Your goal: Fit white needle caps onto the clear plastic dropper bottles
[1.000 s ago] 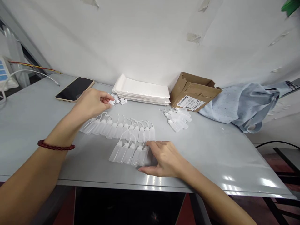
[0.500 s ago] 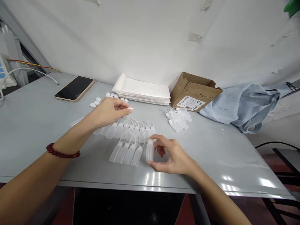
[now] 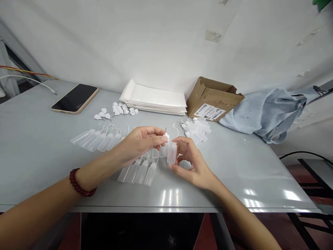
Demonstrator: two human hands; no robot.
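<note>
Between the thumb and fingers of my left hand (image 3: pixel 147 142) is a small white needle-tip cap (image 3: pixel 167 137), its thin dark needle pointing up. My right hand (image 3: pixel 192 159) grips a translucent plastic squeeze bottle (image 3: pixel 172 153) upright, fingers at its top and thumb near its base. The cap is just above and left of the bottle's neck. Beneath and beside my left hand lie more squeeze bottles (image 3: pixel 142 172) with thin strap loops, in two rows; my left hand hides part of the back row. Several loose needle-tip caps (image 3: pixel 118 108) lie farther back.
A phone (image 3: pixel 76 98) lies at the back left. White padded envelopes (image 3: pixel 156 99) are stacked against the wall, beside an open cardboard box (image 3: pixel 214 100). A pile of bottles (image 3: pixel 196 130) lies before the box. Light-blue cloth (image 3: pixel 255 114) covers the table's right back edge.
My left hand has moved right and slightly down, bringing the cap close to the bottle. My right hand has raised the bottle slightly and shifted it a little right.
</note>
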